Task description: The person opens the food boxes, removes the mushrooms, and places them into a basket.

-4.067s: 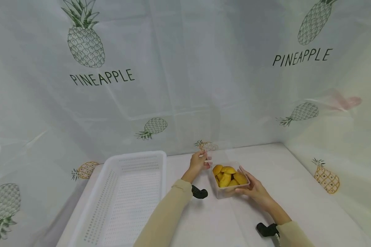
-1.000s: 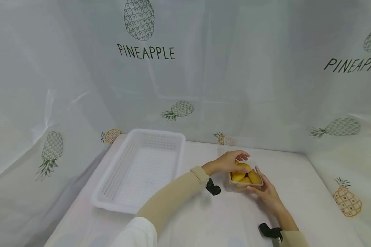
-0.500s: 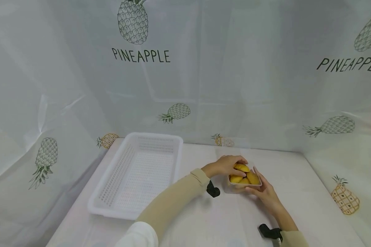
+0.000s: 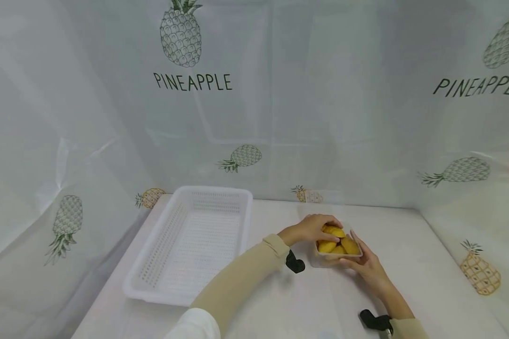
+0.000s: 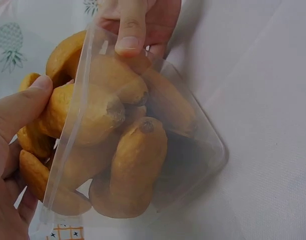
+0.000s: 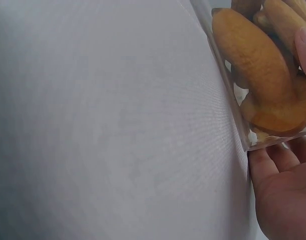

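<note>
A clear plastic box (image 4: 320,262) on the white table holds several stubby, curved yellow fruits (image 5: 140,165) with brown tips, like short bananas. My left hand (image 4: 314,227) reaches over the box's left side. Its thumb presses one yellow fruit (image 5: 75,107) near the rim, with the fingers bent round the far side of the pile in the left wrist view. From the right, my right hand (image 4: 371,269) grips the box, thumb on the near wall and fingers on the side. In the right wrist view, its fingers (image 6: 288,162) lie against the box's outer edge.
A large white perforated plastic basket (image 4: 195,249) stands left of the box, with my left sleeve (image 4: 237,278) passing its near right corner. Behind the table hangs a whitish curtain (image 4: 297,117) printed with pineapples, which also encloses both sides.
Earlier my left hand held a thin clear piece beside the box; since then it moved over the fruits and its fingers closed in on one. The right hand keeps hold of the box.
</note>
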### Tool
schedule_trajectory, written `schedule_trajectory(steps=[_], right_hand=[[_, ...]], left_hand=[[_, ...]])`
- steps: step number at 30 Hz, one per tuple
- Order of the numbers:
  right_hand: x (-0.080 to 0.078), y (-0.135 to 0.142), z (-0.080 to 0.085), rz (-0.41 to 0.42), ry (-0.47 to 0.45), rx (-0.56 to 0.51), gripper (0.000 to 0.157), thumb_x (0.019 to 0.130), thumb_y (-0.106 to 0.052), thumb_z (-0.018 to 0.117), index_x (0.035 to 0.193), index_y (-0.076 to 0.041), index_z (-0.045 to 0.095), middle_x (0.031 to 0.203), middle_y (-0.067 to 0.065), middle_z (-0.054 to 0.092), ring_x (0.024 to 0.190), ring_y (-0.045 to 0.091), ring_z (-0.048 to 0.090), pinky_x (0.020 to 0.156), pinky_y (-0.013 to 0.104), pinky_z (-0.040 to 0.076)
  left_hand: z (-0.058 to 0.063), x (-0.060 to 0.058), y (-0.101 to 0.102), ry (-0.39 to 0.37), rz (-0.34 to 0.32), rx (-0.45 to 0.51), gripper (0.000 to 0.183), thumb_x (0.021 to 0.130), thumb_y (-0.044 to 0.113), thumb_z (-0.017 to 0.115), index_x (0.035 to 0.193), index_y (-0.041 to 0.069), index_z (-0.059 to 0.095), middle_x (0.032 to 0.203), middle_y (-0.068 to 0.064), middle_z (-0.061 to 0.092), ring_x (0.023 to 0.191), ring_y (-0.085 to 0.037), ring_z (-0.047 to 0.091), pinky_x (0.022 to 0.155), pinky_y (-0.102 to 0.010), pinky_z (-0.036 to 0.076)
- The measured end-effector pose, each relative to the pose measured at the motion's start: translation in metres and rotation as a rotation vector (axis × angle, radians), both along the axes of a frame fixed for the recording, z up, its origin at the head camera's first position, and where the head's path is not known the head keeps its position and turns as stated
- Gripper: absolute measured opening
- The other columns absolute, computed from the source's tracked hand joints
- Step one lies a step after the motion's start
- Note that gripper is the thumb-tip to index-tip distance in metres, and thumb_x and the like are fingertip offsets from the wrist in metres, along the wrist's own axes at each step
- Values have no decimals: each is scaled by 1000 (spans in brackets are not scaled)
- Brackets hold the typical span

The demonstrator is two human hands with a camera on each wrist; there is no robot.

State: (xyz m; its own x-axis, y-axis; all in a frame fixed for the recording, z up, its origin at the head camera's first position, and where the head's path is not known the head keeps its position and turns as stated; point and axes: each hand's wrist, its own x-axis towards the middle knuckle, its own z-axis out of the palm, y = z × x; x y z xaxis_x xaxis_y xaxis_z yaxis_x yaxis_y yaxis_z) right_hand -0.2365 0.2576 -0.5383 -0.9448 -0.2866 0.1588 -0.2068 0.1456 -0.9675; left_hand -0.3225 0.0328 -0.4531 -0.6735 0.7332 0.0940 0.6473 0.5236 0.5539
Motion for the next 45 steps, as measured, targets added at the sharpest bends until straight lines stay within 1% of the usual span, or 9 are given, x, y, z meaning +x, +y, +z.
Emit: schedule_trajectory(steps=[4, 8, 10, 17, 23, 28, 36, 41, 45], right_hand=[[0, 1, 1, -9, 1, 6, 87, 95, 0, 65, 161, -12, 9, 159, 34, 6, 119, -16, 42, 92, 16, 48], [-1, 1, 2, -6, 1, -1, 88, 95, 1, 65, 161, -13, 10, 160, 32, 1, 119, -14, 44, 91, 17, 50], [-1, 1, 1, -5, 3, -7, 88, 95, 2, 65, 162, -15, 10, 161, 31, 0, 120, -14, 44, 91, 17, 50], [-1, 2, 0, -5, -5, -9, 89, 95, 1, 66, 162, -17, 10, 161, 29, -2, 120, -16, 40, 92, 16, 48], [0, 1, 1, -19, -10, -3, 88, 94, 1, 66, 161, -12, 10, 160, 32, 2, 119, -14, 45, 89, 19, 52], [1, 1, 2, -25, -22, 10, 89, 95, -2, 67, 162, -16, 11, 161, 30, 4, 118, -14, 45, 89, 19, 52], [1, -2, 5, -25, -5, 12, 87, 95, -2, 67, 161, -13, 12, 161, 29, 9, 123, -15, 36, 94, 13, 44], [4, -3, 6, -44, -7, 22, 88, 94, -1, 67, 161, -15, 13, 162, 27, 12, 133, -5, 29, 95, 10, 41], [3, 1, 3, -47, -7, 19, 89, 94, -2, 68, 161, -14, 13, 162, 26, 12, 135, -4, 28, 96, 10, 40]], left_hand=[[2, 1, 2, -13, -16, 56, 42, 94, 38, 70, 131, 19, 61, 127, 13, 63, 119, 4, 52, 108, -21, 34], [4, 2, 4, -54, -36, 146, 41, 94, 31, 71, 130, 15, 61, 125, 9, 64, 114, 4, 54, 97, -11, 39], [6, 3, 4, -82, -39, 196, 40, 94, 27, 72, 130, 15, 60, 125, 8, 64, 111, 4, 54, 94, -9, 40], [14, 7, 4, -135, -15, 335, 39, 94, 17, 72, 131, 10, 60, 124, 4, 63, 110, 1, 54, 91, -11, 43], [22, 10, 1, -164, -8, 387, 40, 94, 18, 72, 131, 7, 61, 126, 1, 63, 110, -2, 56, 90, -13, 46], [28, 10, -4, -194, 18, 404, 40, 95, 21, 72, 132, 10, 62, 126, 3, 62, 107, -3, 58, 90, -14, 47], [40, 8, -22, -241, 33, 488, 42, 94, 18, 73, 133, 7, 61, 127, 1, 62, 103, -5, 60, 88, -18, 50], [50, 6, -36, -245, 42, 537, 41, 93, 15, 73, 132, 5, 62, 126, -2, 62, 104, -6, 61, 88, -19, 52], [58, 4, -46, -255, 58, 567, 42, 92, 13, 73, 131, 3, 62, 126, -4, 63, 104, -7, 62, 89, -20, 52]])
